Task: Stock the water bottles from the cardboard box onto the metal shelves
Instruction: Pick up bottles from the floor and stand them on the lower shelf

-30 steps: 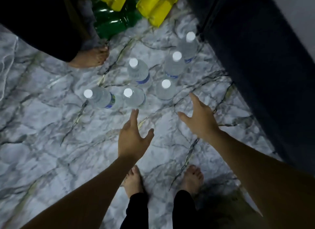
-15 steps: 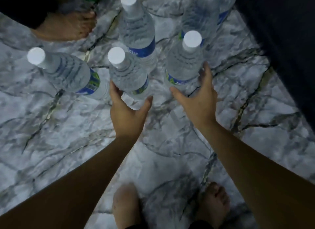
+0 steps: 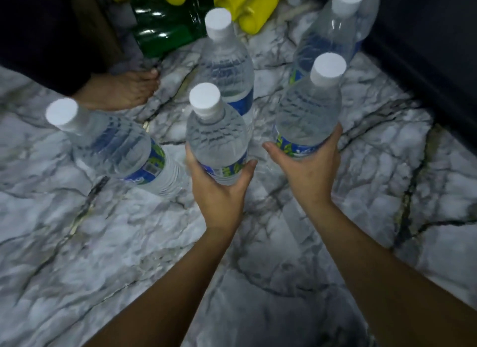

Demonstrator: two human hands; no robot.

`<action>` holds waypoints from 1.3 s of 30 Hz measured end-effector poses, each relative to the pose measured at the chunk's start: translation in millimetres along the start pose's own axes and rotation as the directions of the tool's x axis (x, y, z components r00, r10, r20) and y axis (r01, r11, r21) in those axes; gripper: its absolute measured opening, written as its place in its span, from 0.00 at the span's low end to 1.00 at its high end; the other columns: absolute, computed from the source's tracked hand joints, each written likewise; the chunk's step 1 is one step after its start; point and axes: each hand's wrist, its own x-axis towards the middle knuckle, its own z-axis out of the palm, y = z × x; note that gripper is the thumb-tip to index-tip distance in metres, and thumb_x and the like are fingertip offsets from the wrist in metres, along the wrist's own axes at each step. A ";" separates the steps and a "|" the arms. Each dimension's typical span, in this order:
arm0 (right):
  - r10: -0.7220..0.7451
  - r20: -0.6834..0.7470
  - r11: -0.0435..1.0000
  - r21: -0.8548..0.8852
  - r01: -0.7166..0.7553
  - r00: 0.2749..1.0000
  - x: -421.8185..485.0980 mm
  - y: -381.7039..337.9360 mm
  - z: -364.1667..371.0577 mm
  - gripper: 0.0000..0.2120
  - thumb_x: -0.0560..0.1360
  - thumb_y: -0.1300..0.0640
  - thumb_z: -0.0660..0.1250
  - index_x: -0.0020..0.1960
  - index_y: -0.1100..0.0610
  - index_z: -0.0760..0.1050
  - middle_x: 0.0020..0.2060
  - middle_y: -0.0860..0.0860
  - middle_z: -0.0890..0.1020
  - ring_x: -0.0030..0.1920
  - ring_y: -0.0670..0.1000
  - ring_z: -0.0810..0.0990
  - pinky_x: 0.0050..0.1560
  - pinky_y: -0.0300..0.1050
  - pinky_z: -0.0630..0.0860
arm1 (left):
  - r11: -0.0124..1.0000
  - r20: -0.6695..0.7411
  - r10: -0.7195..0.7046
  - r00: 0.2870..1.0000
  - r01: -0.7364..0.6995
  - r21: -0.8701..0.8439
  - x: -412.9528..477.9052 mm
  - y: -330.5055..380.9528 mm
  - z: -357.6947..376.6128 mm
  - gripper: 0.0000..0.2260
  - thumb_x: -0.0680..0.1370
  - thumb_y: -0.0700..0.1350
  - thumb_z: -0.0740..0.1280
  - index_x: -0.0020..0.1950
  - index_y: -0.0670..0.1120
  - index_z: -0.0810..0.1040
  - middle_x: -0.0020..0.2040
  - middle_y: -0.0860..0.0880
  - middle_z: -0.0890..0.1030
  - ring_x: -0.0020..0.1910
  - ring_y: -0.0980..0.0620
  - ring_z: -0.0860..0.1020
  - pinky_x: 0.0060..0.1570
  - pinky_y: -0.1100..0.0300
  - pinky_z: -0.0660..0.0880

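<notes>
Gripping a water bottle each, the left hand [image 3: 219, 191] wraps the centre bottle [image 3: 215, 137] at its label and the right hand [image 3: 309, 171] clasps the right bottle [image 3: 308, 109]. Three more bottles stand around them on the marble floor [image 3: 103, 243]: left [image 3: 111, 145], behind [image 3: 227, 65], upper right [image 3: 335, 31]. A bare foot [image 3: 121, 91] rests at upper left.

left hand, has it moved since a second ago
Yes. The left hand was open over the marble floor, short of the bottles; it has gone forward and now wraps the front middle bottle at its label.
</notes>
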 end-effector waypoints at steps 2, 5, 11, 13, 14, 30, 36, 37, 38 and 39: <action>-0.006 -0.018 1.000 -0.003 0.006 1.000 -1.9 3.3 2.9 0.54 0.61 0.46 0.86 0.77 0.59 0.62 0.70 0.52 0.75 0.69 0.45 0.75 0.65 0.30 0.72 | 0.999 0.019 0.040 0.999 -0.040 -0.010 2.3 -6.9 -1.9 0.50 0.69 0.47 0.83 0.82 0.40 0.57 0.77 0.45 0.70 0.75 0.56 0.70 0.69 0.68 0.69; -0.023 -0.039 0.999 -0.030 0.022 0.999 -3.5 9.8 6.9 0.55 0.60 0.41 0.85 0.77 0.56 0.60 0.70 0.51 0.76 0.69 0.47 0.76 0.66 0.44 0.77 | 0.995 0.044 0.095 0.995 -0.093 -0.048 6.1 -14.8 -1.3 0.53 0.67 0.46 0.85 0.82 0.39 0.55 0.78 0.45 0.69 0.75 0.62 0.69 0.68 0.71 0.67; -0.055 -0.095 0.998 -0.022 0.053 0.994 -3.0 15.8 11.3 0.53 0.62 0.41 0.84 0.76 0.56 0.61 0.68 0.51 0.78 0.65 0.48 0.79 0.63 0.50 0.79 | 0.981 0.040 0.171 0.984 -0.167 -0.102 13.8 -24.7 1.3 0.51 0.69 0.48 0.84 0.82 0.41 0.56 0.77 0.45 0.71 0.74 0.52 0.72 0.71 0.58 0.72; -0.069 -0.104 0.997 -0.023 0.067 0.992 -3.6 15.0 11.3 0.50 0.63 0.42 0.84 0.76 0.56 0.61 0.66 0.51 0.78 0.64 0.48 0.80 0.62 0.50 0.80 | 0.979 0.064 0.182 0.981 -0.174 -0.110 19.6 -28.9 -1.3 0.49 0.70 0.48 0.83 0.81 0.41 0.57 0.75 0.45 0.73 0.72 0.49 0.75 0.69 0.48 0.75; -0.075 -0.115 0.997 -0.017 0.073 0.991 -4.6 14.0 10.9 0.49 0.64 0.43 0.83 0.75 0.56 0.62 0.65 0.50 0.79 0.63 0.47 0.80 0.61 0.49 0.80 | 0.979 0.075 0.181 0.981 -0.173 -0.104 22.8 -30.1 -3.3 0.48 0.70 0.49 0.83 0.81 0.41 0.58 0.73 0.45 0.75 0.70 0.49 0.76 0.67 0.46 0.76; -0.109 -0.167 0.994 -0.043 0.103 0.980 -36.7 -17.7 -46.9 0.38 0.64 0.52 0.84 0.67 0.53 0.69 0.49 0.39 0.83 0.45 0.33 0.81 0.44 0.25 0.72 | 0.957 0.288 0.291 0.912 -0.279 -0.080 -2.9 38.0 -18.0 0.42 0.67 0.46 0.83 0.77 0.46 0.67 0.57 0.53 0.85 0.53 0.57 0.84 0.56 0.53 0.80; -0.185 -0.233 0.983 -0.038 0.181 0.955 -15.6 -83.8 -92.9 0.36 0.65 0.52 0.83 0.67 0.48 0.69 0.48 0.36 0.82 0.47 0.34 0.82 0.47 0.28 0.73 | 0.929 0.303 0.370 0.878 -0.347 -0.130 7.0 117.8 -10.1 0.42 0.67 0.48 0.83 0.76 0.48 0.68 0.56 0.56 0.85 0.52 0.61 0.83 0.55 0.55 0.80; -0.196 -0.251 0.980 -0.029 0.195 0.948 -7.8 -99.2 -100.9 0.38 0.65 0.53 0.83 0.68 0.49 0.68 0.48 0.37 0.82 0.47 0.34 0.82 0.46 0.27 0.73 | 0.922 0.307 0.387 0.869 -0.358 -0.147 10.3 135.5 -8.0 0.41 0.67 0.48 0.83 0.75 0.48 0.68 0.55 0.57 0.85 0.51 0.62 0.83 0.54 0.58 0.80; -0.206 -0.264 0.978 -0.022 0.208 0.942 1.1 -115.4 -109.2 0.38 0.65 0.54 0.83 0.69 0.50 0.68 0.48 0.38 0.83 0.46 0.34 0.82 0.45 0.25 0.72 | 0.915 0.311 0.402 0.861 -0.366 -0.169 14.4 154.2 -5.3 0.40 0.67 0.47 0.83 0.75 0.48 0.68 0.54 0.58 0.85 0.50 0.64 0.83 0.52 0.63 0.79; -0.214 -0.278 0.976 -0.020 0.218 0.936 10.8 -132.4 -117.6 0.39 0.65 0.55 0.83 0.70 0.50 0.68 0.48 0.39 0.83 0.45 0.34 0.82 0.44 0.25 0.72 | 0.908 0.316 0.417 0.852 -0.372 -0.194 18.8 174.1 -2.4 0.40 0.67 0.46 0.83 0.75 0.48 0.68 0.53 0.59 0.85 0.49 0.65 0.83 0.50 0.67 0.78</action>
